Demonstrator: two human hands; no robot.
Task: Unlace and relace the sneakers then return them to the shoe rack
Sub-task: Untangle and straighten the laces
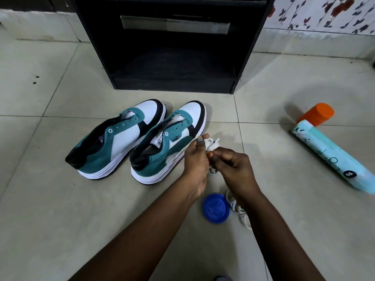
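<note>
Clearly both sneakers stood unlaced on the floor, side by side and touching or nearly so, toes toward the black rack. The left sneaker and the right sneaker showed bare eyelets. Just right of the right sneaker, the left hand and right hand met over a bunched white lace. The fingers of both hands were pinched narrow on it, the left from above, the right from the side. A second lace lay loose on the floor below the right wrist, beside a blue cap. A spray can with an orange top lay on its side, well apart to the right.

The likeliest trouble, as I judged it, was the bunch itself: pulled at the wrong loop, it could tighten into a knot rather than open out. The lace ends were hidden in the hands, so I could not tell whether a tip was free to thread. Starting with uneven ends would leave one side short at the top eyelets. The second lace sat close under the right forearm and could be dragged or tangled with the first. The cap might be knocked and roll. The rack's low shelf looked open, so the return seemed easy enough.
</note>
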